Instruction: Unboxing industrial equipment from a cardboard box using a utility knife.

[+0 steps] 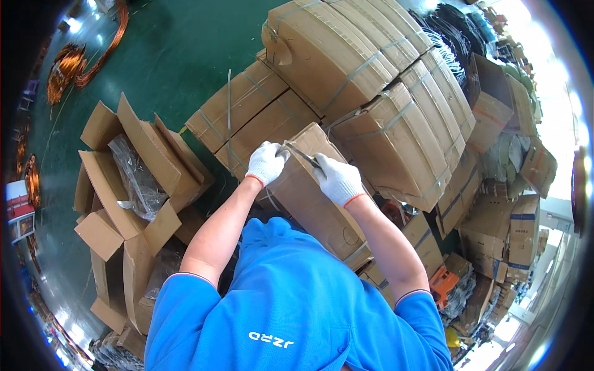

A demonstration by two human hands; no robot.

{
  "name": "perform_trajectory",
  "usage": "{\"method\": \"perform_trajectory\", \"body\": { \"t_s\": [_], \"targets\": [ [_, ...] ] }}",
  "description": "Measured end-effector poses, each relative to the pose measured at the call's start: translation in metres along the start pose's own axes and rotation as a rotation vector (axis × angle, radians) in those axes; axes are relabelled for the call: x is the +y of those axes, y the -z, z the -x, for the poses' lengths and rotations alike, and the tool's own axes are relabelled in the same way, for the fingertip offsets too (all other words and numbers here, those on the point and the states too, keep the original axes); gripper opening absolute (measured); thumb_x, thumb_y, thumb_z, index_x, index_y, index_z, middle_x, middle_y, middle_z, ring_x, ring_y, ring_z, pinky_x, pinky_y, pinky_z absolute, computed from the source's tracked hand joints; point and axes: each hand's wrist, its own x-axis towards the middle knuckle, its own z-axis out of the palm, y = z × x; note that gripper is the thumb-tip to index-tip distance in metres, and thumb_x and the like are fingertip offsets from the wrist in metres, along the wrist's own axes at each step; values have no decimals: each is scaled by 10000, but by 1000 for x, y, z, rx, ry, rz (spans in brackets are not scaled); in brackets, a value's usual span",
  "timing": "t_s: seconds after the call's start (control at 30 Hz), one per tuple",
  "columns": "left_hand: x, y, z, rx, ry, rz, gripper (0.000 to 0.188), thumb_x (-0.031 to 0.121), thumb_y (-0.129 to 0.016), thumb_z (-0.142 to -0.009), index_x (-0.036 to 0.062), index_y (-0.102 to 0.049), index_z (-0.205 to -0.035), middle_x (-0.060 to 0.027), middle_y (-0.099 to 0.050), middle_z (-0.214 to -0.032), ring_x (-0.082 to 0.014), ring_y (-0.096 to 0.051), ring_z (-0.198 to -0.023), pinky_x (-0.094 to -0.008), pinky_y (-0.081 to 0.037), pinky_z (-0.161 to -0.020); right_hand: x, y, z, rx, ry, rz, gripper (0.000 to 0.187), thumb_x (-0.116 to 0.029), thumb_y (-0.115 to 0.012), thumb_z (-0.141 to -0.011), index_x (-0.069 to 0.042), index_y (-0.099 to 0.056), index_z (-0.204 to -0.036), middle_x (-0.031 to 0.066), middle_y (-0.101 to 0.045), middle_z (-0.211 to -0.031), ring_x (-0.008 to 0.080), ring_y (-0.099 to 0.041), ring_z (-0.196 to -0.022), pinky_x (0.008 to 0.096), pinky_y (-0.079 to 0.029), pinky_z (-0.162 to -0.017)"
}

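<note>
Both of my hands wear white work gloves and meet over a long cardboard box [312, 196] in front of me. My right hand [339, 178] is closed round the dark grip of a slim knife [303, 156], its blade pointing left along the box's far end. On the left, my left hand [267, 162] has its fingers curled in at the corner of that box, near the knife's tip. Whatever lies between those fingers is hidden. Plastic straps circle the strapped cartons [260, 105] just beyond my hands.
A large stack of strapped cartons [383, 123] rises ahead and to the right. To the left stands an opened box [108, 198] with clear plastic film [139, 179] inside. Copper wire [67, 69] lies on the green floor [179, 55]. An orange object [443, 283] sits at lower right.
</note>
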Motion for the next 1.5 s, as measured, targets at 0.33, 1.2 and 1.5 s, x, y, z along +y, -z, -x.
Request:
{"method": "perform_trajectory", "body": {
  "t_s": [0.33, 1.2, 1.5],
  "targets": [
    [-4, -5, -1, 21, -33, -44, 337, 378, -652, -954, 71, -766, -1032, -241, -707, -1067, -417, -688, -1029, -501, -547, -902, -7, -9, 12, 22, -21, 136, 261, -280, -628, -978, -128, -657, -1187, 135, -737, -905, 349, -731, -810, 485, -572, -698],
    [1, 0, 1, -3, -6, -15, 341, 361, -653, -951, 53, -760, -1052, -235, -699, -1088, -417, -677, -1056, -494, -537, -934, -15, -6, 15, -13, -61, 135, 278, -292, -614, -983, -112, -649, -1192, 148, -754, -933, 363, -743, -825, 502, -579, -720],
    [3, -1, 6, 49, -15, 12, 333, 381, -658, -955, 67, -767, -952, -217, -708, -1004, -395, -684, -1003, -501, -538, -886, -20, -24, -2, 17, -51, 149, 255, -281, -622, -977, -101, -656, -1156, 153, -742, -897, 361, -740, -804, 500, -573, -695]
  ]
}}
